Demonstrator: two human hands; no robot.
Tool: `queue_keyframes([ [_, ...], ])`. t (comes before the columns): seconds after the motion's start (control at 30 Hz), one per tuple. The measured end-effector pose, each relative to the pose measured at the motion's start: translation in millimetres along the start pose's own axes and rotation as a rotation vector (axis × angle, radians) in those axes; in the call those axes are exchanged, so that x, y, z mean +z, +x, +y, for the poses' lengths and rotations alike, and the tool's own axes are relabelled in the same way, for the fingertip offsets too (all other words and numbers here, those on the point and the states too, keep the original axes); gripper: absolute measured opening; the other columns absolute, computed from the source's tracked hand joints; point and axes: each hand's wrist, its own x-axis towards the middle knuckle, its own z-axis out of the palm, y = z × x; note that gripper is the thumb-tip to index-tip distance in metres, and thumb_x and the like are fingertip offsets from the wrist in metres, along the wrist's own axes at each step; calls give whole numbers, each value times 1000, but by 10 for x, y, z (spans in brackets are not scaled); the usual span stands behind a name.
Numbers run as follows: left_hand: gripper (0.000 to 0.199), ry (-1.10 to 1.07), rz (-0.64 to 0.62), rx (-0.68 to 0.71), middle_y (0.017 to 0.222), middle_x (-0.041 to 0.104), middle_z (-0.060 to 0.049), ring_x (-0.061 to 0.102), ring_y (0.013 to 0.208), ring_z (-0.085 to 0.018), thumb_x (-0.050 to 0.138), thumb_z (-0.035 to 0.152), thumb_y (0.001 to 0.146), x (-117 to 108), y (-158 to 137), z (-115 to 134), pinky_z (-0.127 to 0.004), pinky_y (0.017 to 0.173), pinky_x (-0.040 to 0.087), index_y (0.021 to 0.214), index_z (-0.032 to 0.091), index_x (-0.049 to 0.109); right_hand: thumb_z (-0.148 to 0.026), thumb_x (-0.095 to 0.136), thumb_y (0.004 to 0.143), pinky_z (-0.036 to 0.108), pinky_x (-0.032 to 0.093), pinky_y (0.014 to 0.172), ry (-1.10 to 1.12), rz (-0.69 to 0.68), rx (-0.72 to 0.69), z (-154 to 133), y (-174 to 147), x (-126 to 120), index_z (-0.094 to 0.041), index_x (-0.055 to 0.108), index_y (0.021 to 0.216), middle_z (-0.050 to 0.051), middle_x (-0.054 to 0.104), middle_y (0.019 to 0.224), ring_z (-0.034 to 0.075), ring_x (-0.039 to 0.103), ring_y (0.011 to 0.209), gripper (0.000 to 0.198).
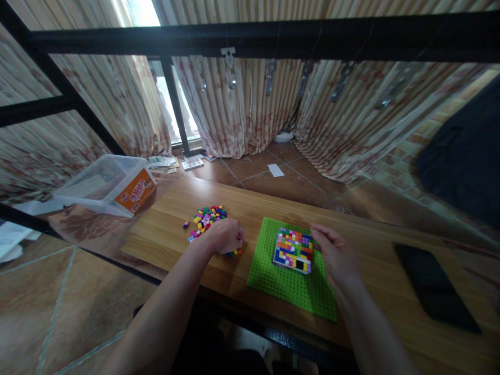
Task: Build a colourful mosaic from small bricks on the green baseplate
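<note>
A heap of loose colourful toy bricks (204,219) lies on the left part of the wooden table. My left hand (227,235) is curled over the heap's near right side, fingers closed; what they hold, if anything, is hidden. On a green baseplate (265,278) sits a square block of many-coloured bricks (292,250), with one black spot near its front edge. My right hand (335,252) is at the far right corner of that block, fingertips brought together beside it. Whether a small brick is between them I cannot make out.
A dark flat phone or tablet (437,286) lies on the table's right side. Beyond the left end stands a clear plastic box (97,190) with an orange label. Papers (162,163) lie behind it. A black metal bar (250,39) crosses above, before striped curtains (242,114).
</note>
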Motion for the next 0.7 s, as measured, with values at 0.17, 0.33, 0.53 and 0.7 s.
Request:
queue_keyframes([
  [0.17,17,-3,6,-38,78,74,-4,67,76,-20,59,14,67,-2,42,36,-25,64,45,70,22,74,-41,74,70,47,51,93,-4,-19,-11,8,-9,-3,-20,73,94,7,75,97,24,68,93,32],
  [0.33,19,-31,53,-72,80,74,-5,67,76,-19,57,11,71,42,74,38,-25,66,46,75,21,73,-43,73,71,48,51,93,-9,-22,-29,25,-5,-5,-19,73,96,8,75,98,24,68,93,34],
  [0.53,16,-46,127,-27,73,71,-3,63,68,-16,56,10,73,56,104,8,-23,62,44,75,19,69,-44,71,72,45,53,88,-41,-15,-58,3,5,0,-19,74,95,9,75,100,25,69,95,34],
  [0.7,12,-382,242,185,77,69,-1,63,73,-13,56,11,79,88,182,113,-22,69,48,76,16,66,-44,68,75,42,53,84,-185,51,-191,-216,-85,17,-19,74,90,9,75,92,25,69,89,30],
])
